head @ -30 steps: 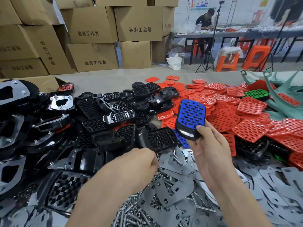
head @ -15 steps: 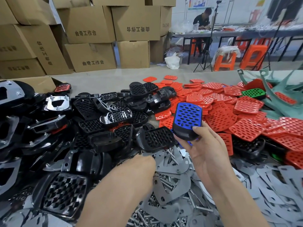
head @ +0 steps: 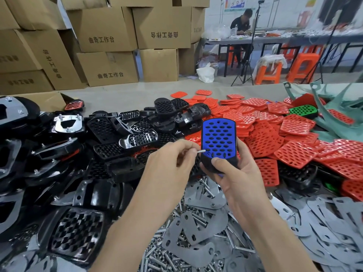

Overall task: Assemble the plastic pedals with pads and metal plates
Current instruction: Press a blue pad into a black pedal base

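Observation:
My right hand (head: 233, 177) grips a black plastic pedal with a blue perforated pad (head: 219, 139) on its face, held upright above the table. My left hand (head: 170, 163) pinches a small metal screw (head: 200, 151), whose tip touches the lower left corner of the blue pad. Loose black pedals (head: 110, 152) are heaped at the left. Red pads (head: 275, 132) are piled at the right. Grey metal plates (head: 198, 228) and screws (head: 157, 256) lie below my hands.
Cardboard boxes (head: 110, 36) are stacked behind the table. A green-padded pedal (head: 303, 111) lies among the red pads, with teal plastic frames (head: 334, 118) at the far right. A person sits at a distant table (head: 275, 37) near orange stools (head: 269, 72).
My left hand has risen from the pile of plates and screws, now pinching a screw, and moved to the blue pad. My right hand turned the pedal more upright.

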`<state>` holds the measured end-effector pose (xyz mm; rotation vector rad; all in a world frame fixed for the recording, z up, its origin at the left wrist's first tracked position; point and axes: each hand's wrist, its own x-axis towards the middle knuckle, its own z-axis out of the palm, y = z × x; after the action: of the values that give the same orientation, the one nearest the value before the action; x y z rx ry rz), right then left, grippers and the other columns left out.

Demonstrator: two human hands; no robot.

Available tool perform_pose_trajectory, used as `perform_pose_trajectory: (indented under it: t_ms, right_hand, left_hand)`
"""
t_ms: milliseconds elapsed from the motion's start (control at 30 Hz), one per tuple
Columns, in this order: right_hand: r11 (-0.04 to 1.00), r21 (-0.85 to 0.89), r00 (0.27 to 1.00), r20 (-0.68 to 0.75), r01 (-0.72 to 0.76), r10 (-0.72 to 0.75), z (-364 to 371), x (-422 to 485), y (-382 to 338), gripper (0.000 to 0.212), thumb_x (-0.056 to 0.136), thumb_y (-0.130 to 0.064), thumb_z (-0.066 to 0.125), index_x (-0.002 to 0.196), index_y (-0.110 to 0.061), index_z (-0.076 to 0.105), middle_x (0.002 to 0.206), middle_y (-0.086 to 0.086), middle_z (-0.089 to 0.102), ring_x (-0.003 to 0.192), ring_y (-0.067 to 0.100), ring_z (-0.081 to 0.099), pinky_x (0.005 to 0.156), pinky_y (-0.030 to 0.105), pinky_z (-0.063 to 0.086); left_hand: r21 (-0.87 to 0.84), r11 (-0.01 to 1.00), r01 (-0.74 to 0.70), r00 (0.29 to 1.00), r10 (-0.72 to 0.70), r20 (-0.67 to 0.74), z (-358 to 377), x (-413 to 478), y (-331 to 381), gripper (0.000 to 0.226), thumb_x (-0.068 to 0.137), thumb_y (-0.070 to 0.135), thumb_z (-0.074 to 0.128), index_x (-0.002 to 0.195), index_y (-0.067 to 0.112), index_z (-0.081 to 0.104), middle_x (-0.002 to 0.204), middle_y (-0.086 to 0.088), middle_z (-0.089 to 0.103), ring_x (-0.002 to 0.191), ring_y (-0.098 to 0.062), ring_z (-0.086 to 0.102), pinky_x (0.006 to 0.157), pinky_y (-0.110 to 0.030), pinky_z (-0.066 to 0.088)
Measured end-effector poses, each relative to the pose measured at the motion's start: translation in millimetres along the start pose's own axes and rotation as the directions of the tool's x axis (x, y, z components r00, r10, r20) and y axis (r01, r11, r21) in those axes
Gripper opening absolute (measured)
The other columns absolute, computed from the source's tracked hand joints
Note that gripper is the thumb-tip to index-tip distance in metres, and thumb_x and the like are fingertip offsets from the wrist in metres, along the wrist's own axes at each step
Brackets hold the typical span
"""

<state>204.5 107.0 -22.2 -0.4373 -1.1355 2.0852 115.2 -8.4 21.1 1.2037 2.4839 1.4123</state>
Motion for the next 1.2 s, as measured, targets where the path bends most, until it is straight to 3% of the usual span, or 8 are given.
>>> perform_pose_trajectory:
  t_ms: [200, 333, 467, 633, 733, 867, 1033, 1200]
  right_hand:
    - [0.989, -0.13, 0.997, 0.038, 0.072, -0.068, 1, -1, 3, 0.061, 0.093, 0.016, 0.055, 0.137, -0.026, 0.056, 0.117, 0.009, 0.074, 0.107, 0.03, 0.071, 0.093, 0.046, 0.06]
    - [0.922, -0.33, 0.979, 0.102, 0.203, -0.179, 5, -4, 4, 0.065, 0.093, 0.018, 0.054, 0.131, -0.035, 0.056, 0.121, 0.003, 0.073, 0.117, 0.026, 0.068, 0.106, 0.053, 0.052]
    - [0.87, -0.408, 0.961, 0.132, 0.276, -0.243, 7, -4, 3, 0.069, 0.091, 0.021, 0.053, 0.125, -0.039, 0.057, 0.122, -0.002, 0.071, 0.119, 0.019, 0.066, 0.108, 0.054, 0.049]
    - [0.866, -0.413, 0.959, 0.136, 0.283, -0.248, 5, -4, 5, 0.068, 0.093, 0.018, 0.054, 0.128, -0.04, 0.057, 0.121, -0.006, 0.072, 0.119, 0.016, 0.066, 0.107, 0.051, 0.051]
    - [0.862, -0.417, 0.958, 0.133, 0.288, -0.255, 4, -5, 5, 0.066, 0.094, 0.016, 0.054, 0.13, -0.039, 0.057, 0.12, -0.007, 0.072, 0.117, 0.014, 0.067, 0.107, 0.05, 0.051]
    - [0.865, -0.421, 0.962, 0.13, 0.274, -0.241, 5, -5, 8, 0.064, 0.094, 0.015, 0.054, 0.129, -0.039, 0.057, 0.118, -0.005, 0.073, 0.115, 0.016, 0.068, 0.105, 0.051, 0.052]
    - [0.858, -0.42, 0.955, 0.139, 0.296, -0.262, 9, -7, 11, 0.062, 0.094, 0.015, 0.057, 0.13, -0.036, 0.057, 0.119, -0.003, 0.072, 0.115, 0.013, 0.067, 0.104, 0.041, 0.054]
    - [0.878, -0.388, 0.957, 0.193, 0.279, -0.218, 13, -8, 15, 0.059, 0.095, 0.012, 0.059, 0.127, -0.037, 0.058, 0.12, -0.003, 0.072, 0.117, 0.016, 0.067, 0.106, 0.046, 0.053]
  left_hand:
    - [0.07, 0.997, -0.044, 0.999, 0.046, -0.018, 9, 1, -5, 0.014, 0.097, 0.027, 0.061, 0.103, 0.032, 0.073, 0.095, 0.017, 0.065, 0.087, 0.004, 0.06, 0.077, -0.011, 0.045]
    - [0.188, 0.98, -0.064, 0.996, 0.074, -0.05, 14, 0, -1, 0.013, 0.096, 0.024, 0.06, 0.104, 0.022, 0.071, 0.098, 0.01, 0.063, 0.087, -0.01, 0.062, 0.081, -0.034, 0.052]
    - [0.209, 0.976, -0.063, 0.995, 0.078, -0.065, 19, -3, 4, 0.013, 0.097, 0.022, 0.06, 0.105, 0.017, 0.069, 0.102, 0.004, 0.064, 0.093, -0.017, 0.063, 0.085, -0.04, 0.051]
    - [-0.064, 0.997, 0.034, 0.995, -0.039, -0.087, 21, -2, -4, 0.009, 0.095, 0.019, 0.066, 0.097, 0.026, 0.073, 0.089, 0.013, 0.071, 0.082, 0.001, 0.065, 0.073, -0.012, 0.048]
    - [-0.262, 0.958, 0.116, 0.993, -0.115, 0.021, 21, -1, -11, 0.016, 0.094, 0.019, 0.069, 0.088, 0.033, 0.071, 0.079, 0.015, 0.072, 0.071, 0.0, 0.067, 0.069, -0.017, 0.053]
    - [-0.31, 0.943, 0.122, 0.992, -0.121, 0.021, 23, 2, -19, 0.017, 0.094, 0.02, 0.068, 0.084, 0.034, 0.07, 0.078, 0.009, 0.072, 0.067, -0.003, 0.065, 0.069, -0.028, 0.056]
    - [-0.357, 0.925, 0.133, 0.991, -0.124, 0.049, 26, 2, -27, 0.019, 0.093, 0.022, 0.07, 0.078, 0.028, 0.059, 0.073, 0.017, 0.066, 0.065, 0.0, 0.059, 0.066, -0.023, 0.049]
    - [-0.441, 0.857, 0.265, 0.963, -0.261, 0.071, 21, 5, -37, 0.03, 0.087, 0.03, 0.076, 0.095, 0.021, 0.048, 0.085, 0.001, 0.062, 0.057, -0.005, 0.058, 0.055, -0.022, 0.048]
